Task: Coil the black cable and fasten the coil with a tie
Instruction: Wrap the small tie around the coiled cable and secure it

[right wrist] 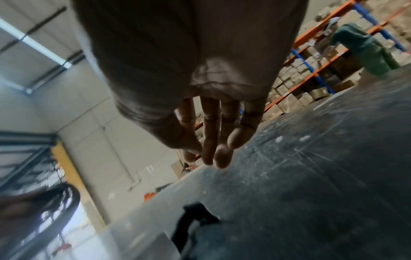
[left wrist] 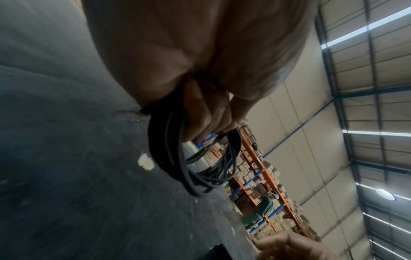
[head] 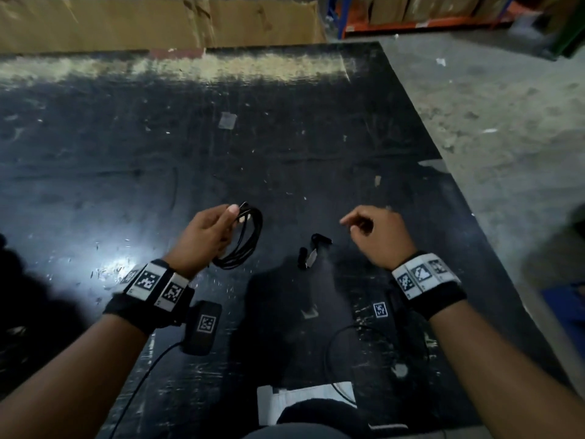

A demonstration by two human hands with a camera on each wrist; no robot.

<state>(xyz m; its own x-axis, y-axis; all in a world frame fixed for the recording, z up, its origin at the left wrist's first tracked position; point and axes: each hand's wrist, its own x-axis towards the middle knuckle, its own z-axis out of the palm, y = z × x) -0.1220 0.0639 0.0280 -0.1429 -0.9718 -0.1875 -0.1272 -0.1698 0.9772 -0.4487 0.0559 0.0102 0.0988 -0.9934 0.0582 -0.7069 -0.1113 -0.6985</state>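
My left hand [head: 218, 228] grips a coil of black cable [head: 245, 240] just above the black table [head: 285, 147]; several loops hang from my curled fingers [left wrist: 200, 114] in the left wrist view, where the cable [left wrist: 200, 167] dangles below the palm. My right hand [head: 373, 232] hovers to the right of the coil with loosely bent fingers [right wrist: 213, 140] and holds nothing. Between the hands, a small black tie with a pale tag [head: 311, 253] lies on the table, also seen as a dark blurred shape [right wrist: 193, 227] in the right wrist view.
The table's right edge runs diagonally beside a grey concrete floor [head: 506, 122]. Flattened cardboard [head: 158, 20] lies beyond the far edge. A white paper [head: 304, 397] and thin device wires lie near the front edge. Orange and blue shelving [left wrist: 262, 176] with boxes stands behind.
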